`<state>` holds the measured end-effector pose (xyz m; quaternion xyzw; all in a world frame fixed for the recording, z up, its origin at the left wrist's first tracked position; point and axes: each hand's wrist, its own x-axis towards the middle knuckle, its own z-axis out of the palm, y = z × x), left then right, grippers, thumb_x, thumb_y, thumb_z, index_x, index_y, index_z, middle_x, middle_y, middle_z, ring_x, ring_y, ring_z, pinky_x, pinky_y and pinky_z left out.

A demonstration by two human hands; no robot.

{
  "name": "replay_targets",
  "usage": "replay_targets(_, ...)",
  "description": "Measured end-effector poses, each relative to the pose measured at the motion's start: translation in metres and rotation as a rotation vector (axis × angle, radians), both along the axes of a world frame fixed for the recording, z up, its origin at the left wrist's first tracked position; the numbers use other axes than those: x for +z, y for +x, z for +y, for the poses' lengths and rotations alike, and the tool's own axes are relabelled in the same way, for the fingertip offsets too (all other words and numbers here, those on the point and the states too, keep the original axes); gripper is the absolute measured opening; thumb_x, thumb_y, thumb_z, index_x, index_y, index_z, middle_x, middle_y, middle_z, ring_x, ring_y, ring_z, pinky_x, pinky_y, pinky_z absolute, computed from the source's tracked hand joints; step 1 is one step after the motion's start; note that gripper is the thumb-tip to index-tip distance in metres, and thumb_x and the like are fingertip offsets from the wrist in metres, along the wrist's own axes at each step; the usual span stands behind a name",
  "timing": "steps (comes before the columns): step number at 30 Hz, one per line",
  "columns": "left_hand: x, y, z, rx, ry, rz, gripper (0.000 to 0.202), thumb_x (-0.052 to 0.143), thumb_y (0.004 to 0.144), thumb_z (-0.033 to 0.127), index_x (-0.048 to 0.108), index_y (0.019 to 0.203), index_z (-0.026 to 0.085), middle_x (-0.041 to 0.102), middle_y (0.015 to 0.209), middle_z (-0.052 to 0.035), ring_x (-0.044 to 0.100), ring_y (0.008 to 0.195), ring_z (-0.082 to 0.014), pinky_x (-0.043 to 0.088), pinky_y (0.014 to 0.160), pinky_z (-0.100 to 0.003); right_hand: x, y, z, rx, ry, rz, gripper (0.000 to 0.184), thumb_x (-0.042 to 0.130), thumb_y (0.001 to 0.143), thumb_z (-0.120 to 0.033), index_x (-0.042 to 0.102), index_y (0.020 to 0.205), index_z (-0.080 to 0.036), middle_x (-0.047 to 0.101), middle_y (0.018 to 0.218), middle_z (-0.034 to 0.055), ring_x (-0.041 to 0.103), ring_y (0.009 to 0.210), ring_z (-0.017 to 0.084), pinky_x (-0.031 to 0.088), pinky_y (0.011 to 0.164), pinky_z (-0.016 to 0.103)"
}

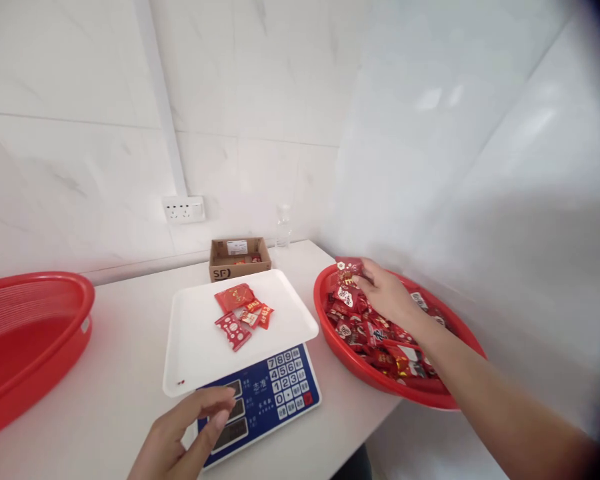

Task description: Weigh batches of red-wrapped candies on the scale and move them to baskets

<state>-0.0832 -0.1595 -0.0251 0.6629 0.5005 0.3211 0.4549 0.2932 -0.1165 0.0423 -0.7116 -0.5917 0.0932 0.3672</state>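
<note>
Empty and loosely curled, the left hand [183,427] partly hides a blue-fronted scale [263,400] just beyond; the right hand [387,295] pinches a red, white-marked packet [347,272], partly covered.

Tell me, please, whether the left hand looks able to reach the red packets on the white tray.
Probably yes: the left hand looks empty, and nothing stands between it and the red packets.

Your left hand [176,430], bottom left of centre, is bare, its thumbnail [222,419] short; your right hand [386,295] and forearm [485,383], toward the lower right, are bare too.
</note>
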Motion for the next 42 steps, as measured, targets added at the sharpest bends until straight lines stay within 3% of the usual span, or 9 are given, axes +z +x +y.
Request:
replay_targets(3, 0.008, 0.013, -0.001, -0.062, -0.165, -0.215, 0.042, 0.06, 0.078, 0.054, 0.061, 0.112, 0.031, 0.066, 0.115, -0.0043, 0.06, 0.107, -0.0227, 0.052, 0.087, -0.029, 0.013, -0.046, -0.005, 0.219, 0.104, 0.353, 0.027, 0.051, 0.084, -0.026, 0.055, 0.111, -0.026, 0.067, 0.11, 0.0043, 0.061, 0.107, 0.022, 0.046, 0.094, 0.041)
replay_targets(7, 0.017, 0.037, -0.003, -0.092, -0.399, -0.558, 0.066, 0.068, 0.073, 0.052, 0.04, 0.131, 0.036, 0.043, 0.142, -0.006, 0.054, 0.116, -0.0245, 0.054, 0.083, -0.034, 0.013, -0.119, -0.02, 0.541, -0.044, 0.749, 0.025, 0.057, 0.081, -0.03, 0.055, 0.106, -0.023, 0.069, 0.101, 0.0033, 0.065, 0.094, 0.019, 0.05, 0.087, 0.039)
replay_targets(10, 0.016, 0.047, -0.004, -0.088, -0.553, -0.709, 0.057, 0.074, 0.069, 0.047, 0.051, 0.117, 0.026, 0.062, 0.112, -0.0076, 0.064, 0.092, -0.0192, 0.055, 0.071, -0.029, 0.001, -0.155, -0.027, 0.698, -0.195, 0.884, 0.03, 0.059, 0.081, -0.034, 0.053, 0.109, -0.023, 0.068, 0.105, 0.0045, 0.065, 0.094, 0.018, 0.049, 0.087, 0.039)
replay_targets(13, 0.012, 0.041, -0.004, 0.031, -0.58, -0.725, 0.041, 0.077, 0.065, 0.045, 0.058, 0.088, 0.017, 0.063, 0.072, -0.0019, 0.06, 0.06, -0.0111, 0.051, 0.056, -0.022, -0.015, -0.159, -0.019, 0.67, -0.23, 0.938, 0.037, 0.059, 0.081, -0.038, 0.048, 0.112, -0.023, 0.067, 0.11, 0.0064, 0.064, 0.098, 0.02, 0.049, 0.087, 0.04)
replay_targets(19, 0.019, 0.005, -0.005, 0.186, -0.457, -0.692, 0.04, 0.077, 0.065, 0.047, 0.061, 0.086, 0.017, 0.062, 0.074, -0.0003, 0.058, 0.064, -0.0117, 0.052, 0.059, -0.025, -0.036, -0.127, 0.014, 0.502, -0.285, 0.443, 0.028, 0.05, 0.083, -0.036, 0.057, 0.106, -0.02, 0.067, 0.108, 0.0072, 0.064, 0.096, 0.022, 0.048, 0.086, 0.04)
replay_targets(24, 0.025, -0.006, -0.008, 0.253, -0.423, -0.656, 0.04, 0.077, 0.064, 0.049, 0.063, 0.085, 0.017, 0.062, 0.074, -0.0012, 0.057, 0.064, -0.0125, 0.051, 0.058, -0.025, -0.041, -0.125, 0.013, 0.398, -0.268, 0.102, 0.037, 0.049, 0.084, -0.037, 0.06, 0.115, -0.021, 0.063, 0.119, 0.0087, 0.062, 0.1, 0.024, 0.045, 0.091, 0.041)
replay_targets(29, 0.025, -0.003, -0.011, 0.264, -0.403, -0.626, 0.042, 0.078, 0.06, 0.05, 0.063, 0.081, 0.017, 0.065, 0.072, -0.0019, 0.057, 0.061, -0.0124, 0.05, 0.057, -0.025, -0.058, -0.135, 0.015, 0.503, -0.181, -0.019, 0.033, 0.054, 0.081, -0.025, 0.066, 0.112, -0.022, 0.064, 0.119, 0.0065, 0.055, 0.113, 0.024, 0.041, 0.1, 0.041)
replay_targets(35, 0.024, -0.002, -0.01, 0.253, -0.411, -0.596, 0.044, 0.079, 0.058, 0.053, 0.064, 0.08, 0.017, 0.063, 0.067, -0.0012, 0.058, 0.061, -0.0129, 0.048, 0.058, -0.024, -0.066, -0.139, 0.024, 0.434, -0.035, -0.261, 0.033, 0.05, 0.083, -0.016, 0.07, 0.109, -0.023, 0.06, 0.124, 0.0089, 0.05, 0.117, 0.027, 0.041, 0.1, 0.047)
replay_targets(42, 0.02, -0.002, -0.008, 0.228, -0.411, -0.576, 0.044, 0.076, 0.062, 0.052, 0.065, 0.084, 0.016, 0.064, 0.069, -0.0032, 0.058, 0.063, -0.0141, 0.047, 0.058, -0.025, -0.066, -0.143, 0.024, 0.507, -0.008, -0.22, 0.034, 0.05, 0.083, -0.016, 0.07, 0.108, -0.028, 0.064, 0.119, 0.0057, 0.052, 0.114, 0.026, 0.042, 0.098, 0.049)
